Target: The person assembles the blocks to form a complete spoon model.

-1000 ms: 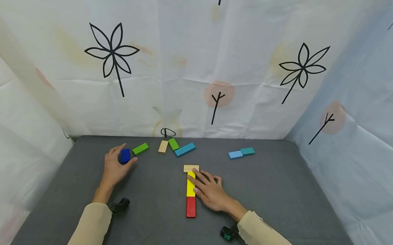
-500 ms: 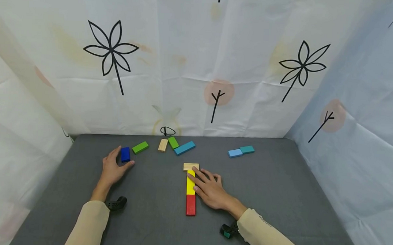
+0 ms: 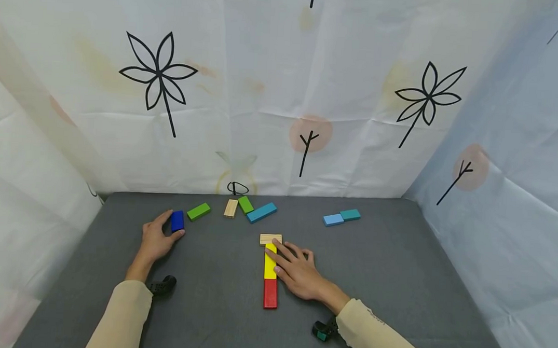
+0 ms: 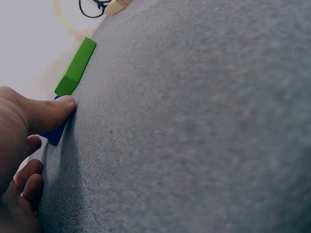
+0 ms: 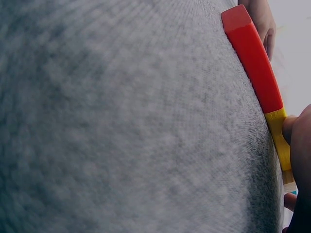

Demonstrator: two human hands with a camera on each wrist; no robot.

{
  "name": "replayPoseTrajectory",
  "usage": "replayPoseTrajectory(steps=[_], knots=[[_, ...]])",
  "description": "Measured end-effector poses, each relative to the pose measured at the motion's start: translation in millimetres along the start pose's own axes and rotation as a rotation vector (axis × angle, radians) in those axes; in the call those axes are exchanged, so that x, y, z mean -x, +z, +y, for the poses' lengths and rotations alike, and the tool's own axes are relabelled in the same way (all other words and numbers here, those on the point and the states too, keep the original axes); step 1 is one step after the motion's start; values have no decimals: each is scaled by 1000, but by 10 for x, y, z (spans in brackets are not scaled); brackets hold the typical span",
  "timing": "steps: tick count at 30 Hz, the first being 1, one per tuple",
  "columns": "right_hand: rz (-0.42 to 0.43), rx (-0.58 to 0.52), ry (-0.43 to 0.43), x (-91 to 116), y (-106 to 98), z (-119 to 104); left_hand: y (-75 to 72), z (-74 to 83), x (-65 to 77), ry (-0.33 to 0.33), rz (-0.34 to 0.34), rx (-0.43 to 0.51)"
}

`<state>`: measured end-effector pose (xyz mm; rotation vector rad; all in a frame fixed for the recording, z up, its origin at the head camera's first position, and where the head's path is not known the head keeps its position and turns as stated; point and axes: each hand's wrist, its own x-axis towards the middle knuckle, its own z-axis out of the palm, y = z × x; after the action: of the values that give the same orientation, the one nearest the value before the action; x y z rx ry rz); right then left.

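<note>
My left hand (image 3: pixel 156 240) is beside a dark blue block (image 3: pixel 177 221) at the left of the grey table. Its fingers and thumb are spread, with the index fingertip at the block's left side and the thumb tip by its near edge. In the left wrist view the thumb (image 4: pixel 53 112) overlaps the blue block. At the middle, a pale wooden block (image 3: pixel 270 239) lies crosswise, with a yellow block (image 3: pixel 270 264) and a red block (image 3: pixel 270 293) in line below it. My right hand (image 3: pixel 300 276) rests with fingers spread over the yellow block and the wooden block's edge.
A green block (image 3: pixel 198 211) lies right of the blue one. Further back are another wooden block (image 3: pixel 230 209), a second green block (image 3: pixel 245 204) and a longer blue block (image 3: pixel 261 212). Light blue (image 3: pixel 333 220) and teal (image 3: pixel 350 215) blocks touch at right. White patterned cloth surrounds the table.
My left hand has drawn back slightly to the left from the blue block, which now lies straighter and more exposed. The right hand and the other blocks stay in place.
</note>
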<state>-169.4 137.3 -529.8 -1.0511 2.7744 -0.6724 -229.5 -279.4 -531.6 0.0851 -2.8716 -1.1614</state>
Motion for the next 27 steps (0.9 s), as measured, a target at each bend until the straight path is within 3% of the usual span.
replayPoseTrajectory(steps=[6,12,20,27], knots=[[3,3,-6,3,4,7,-5,1,-13,-11,15,0],[-3,6,-1,1,3,6,13,4,49,-8,72,24],[-8,10,13,-7,7,-1,108,98,298,54,146,52],[-7,-6,7,-3,-5,-3,301,343,545,122,99,80]])
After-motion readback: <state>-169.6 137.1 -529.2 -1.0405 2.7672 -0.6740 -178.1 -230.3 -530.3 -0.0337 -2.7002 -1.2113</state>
